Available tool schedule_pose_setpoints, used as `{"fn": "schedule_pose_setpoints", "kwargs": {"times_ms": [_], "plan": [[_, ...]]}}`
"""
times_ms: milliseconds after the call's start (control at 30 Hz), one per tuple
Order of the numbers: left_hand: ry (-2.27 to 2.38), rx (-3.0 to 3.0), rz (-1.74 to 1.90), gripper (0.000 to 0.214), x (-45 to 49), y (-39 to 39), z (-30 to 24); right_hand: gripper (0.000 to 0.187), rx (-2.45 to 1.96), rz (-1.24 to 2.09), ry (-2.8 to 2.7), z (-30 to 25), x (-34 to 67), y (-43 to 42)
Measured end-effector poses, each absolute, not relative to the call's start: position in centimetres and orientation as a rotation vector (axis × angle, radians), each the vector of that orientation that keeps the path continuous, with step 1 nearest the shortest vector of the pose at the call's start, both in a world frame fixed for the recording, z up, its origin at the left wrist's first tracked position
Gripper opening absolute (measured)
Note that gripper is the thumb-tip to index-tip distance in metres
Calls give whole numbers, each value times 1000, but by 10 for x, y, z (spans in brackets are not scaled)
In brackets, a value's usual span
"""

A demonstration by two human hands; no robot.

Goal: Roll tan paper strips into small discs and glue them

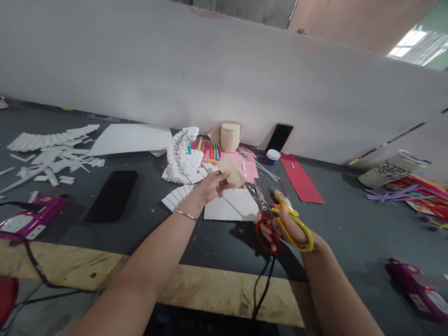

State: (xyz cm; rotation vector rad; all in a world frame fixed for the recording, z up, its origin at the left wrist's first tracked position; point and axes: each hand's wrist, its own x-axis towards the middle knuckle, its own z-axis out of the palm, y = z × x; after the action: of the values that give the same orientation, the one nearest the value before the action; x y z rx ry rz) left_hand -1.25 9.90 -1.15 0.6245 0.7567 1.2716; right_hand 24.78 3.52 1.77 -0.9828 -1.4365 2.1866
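Observation:
My left hand (215, 185) pinches a small tan piece of card (231, 171) between thumb and fingers. In my right hand (275, 228) is a pair of scissors (264, 205) with one red and one yellow handle. The scissor blades are parted, their tips close to the card's lower right edge; whether they touch it I cannot tell. Beneath both hands lies a white sheet (229, 205). A glue gun with an orange-and-gold front (283, 200) sits just behind my right hand, partly hidden by it.
A white fluffy piece (180, 156), several crayons (212, 150) on pink paper (250, 163), a tan roll (231, 136), a blue-and-white jar (272, 157) and a phone (279, 137) stand behind. Red card (301, 179) lies right; white strips (52, 161) and a black slab (112, 196) lie left.

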Motion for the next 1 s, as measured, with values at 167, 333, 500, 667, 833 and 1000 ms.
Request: {"fn": "schedule_pose_setpoints", "kwargs": {"times_ms": [167, 333, 500, 667, 833, 1000], "plan": [[760, 606, 1282, 10, -13, 100, -13, 67, -1003, 2177, -1420, 15, 250, 35], [765, 613, 1271, 12, -14, 101, -16, 68, -996, 2181, -1448, 14, 251, 35], [771, 625, 1262, 15, -14, 101, -16, 67, -1021, 2177, -1473, 13, 252, 35], [763, 652, 1260, 13, -12, 98, -12, 68, -1019, 2190, -1462, 12, 252, 37], [765, 685, 1248, 15, -11, 98, -12, 71, -1021, 2204, -1480, 11, 252, 39], [779, 720, 1222, 18, -11, 97, -12, 72, -991, 2177, -1495, 7, 253, 41]]}}
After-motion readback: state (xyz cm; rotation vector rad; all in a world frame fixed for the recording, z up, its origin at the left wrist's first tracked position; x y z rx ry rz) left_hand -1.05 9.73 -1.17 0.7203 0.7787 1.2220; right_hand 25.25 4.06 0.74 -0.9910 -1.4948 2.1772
